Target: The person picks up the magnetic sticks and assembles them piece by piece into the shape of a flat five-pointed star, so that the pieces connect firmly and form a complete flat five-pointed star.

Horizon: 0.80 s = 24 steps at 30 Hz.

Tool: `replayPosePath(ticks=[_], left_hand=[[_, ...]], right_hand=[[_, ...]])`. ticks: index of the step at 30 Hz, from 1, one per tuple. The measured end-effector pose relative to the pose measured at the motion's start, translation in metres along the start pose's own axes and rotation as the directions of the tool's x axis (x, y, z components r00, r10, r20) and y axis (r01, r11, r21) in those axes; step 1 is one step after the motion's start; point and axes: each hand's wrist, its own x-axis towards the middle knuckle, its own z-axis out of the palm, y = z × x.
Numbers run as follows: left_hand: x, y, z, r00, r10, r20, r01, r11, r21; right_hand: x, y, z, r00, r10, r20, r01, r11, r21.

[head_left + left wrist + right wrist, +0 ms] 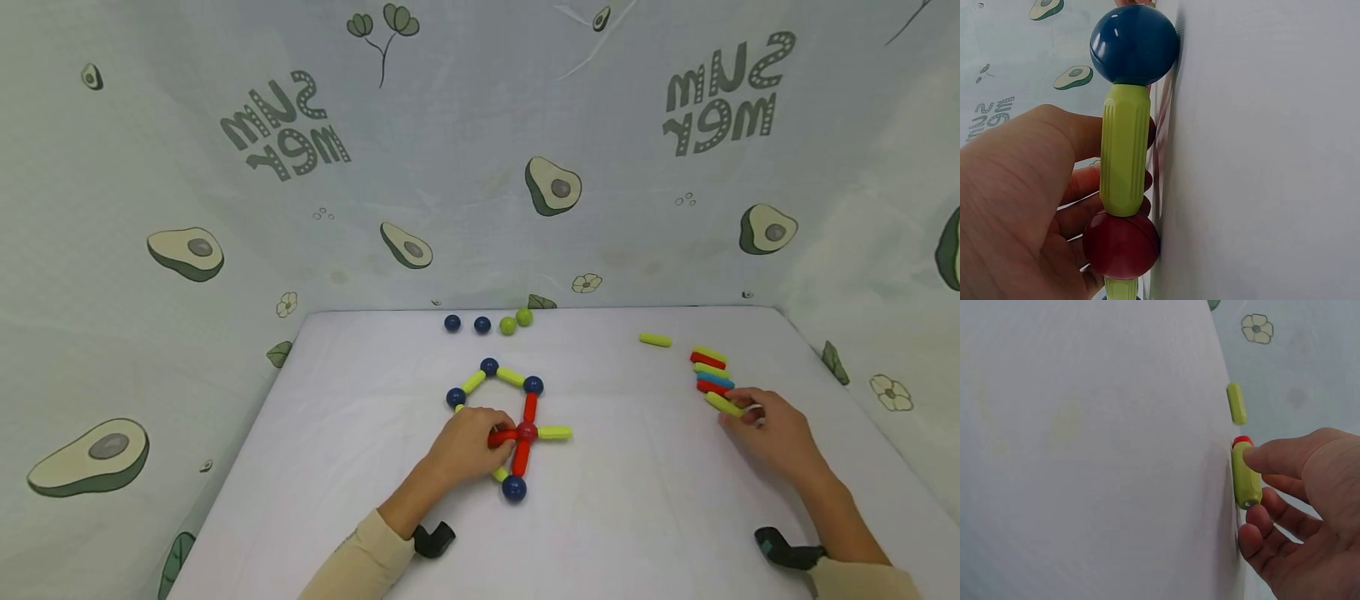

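Note:
A ring of rods and balls lies mid-table, with a red ball (pixel 527 432) joining several rods. My left hand (pixel 467 446) pinches a red rod (pixel 501 437) that points left from that ball, and covers part of the ring. In the left wrist view, a lime rod (pixel 1124 150) links a blue ball (pixel 1135 45) and a second red ball (pixel 1121 244) in front of the palm. Over on the right, my right hand (pixel 776 437) holds a lime rod (pixel 723 405) between thumb and fingers, at the near end of a row of rods.
Behind the held rod, the row includes a blue rod (pixel 715 380) and a red rod (pixel 708 360). A single lime rod (pixel 656 340) lies farther back. Loose blue balls (pixel 482 325) and green balls (pixel 507 326) sit near the far edge, before a printed cloth (pixel 480 125).

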Motion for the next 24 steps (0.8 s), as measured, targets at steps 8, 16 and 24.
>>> replayPosePath(ticks=[8,16,24], left_hand=[[0.000,-0.001,0.000,1.000,0.005,-0.002,-0.005,1.000,0.008],[-0.001,-0.001,0.000,1.000,0.007,0.013,-0.007,1.000,-0.011],[0.000,-0.005,0.003,1.000,0.021,0.022,-0.020,0.999,-0.028]], right_hand=[[0.002,-0.011,0.004,1.000,0.004,0.013,-0.004,1.000,0.007],[0.009,-0.053,0.025,0.993,-0.073,0.093,0.066,0.995,0.079],[0.024,-0.105,0.056,0.975,-0.186,0.120,0.165,0.972,0.169]])
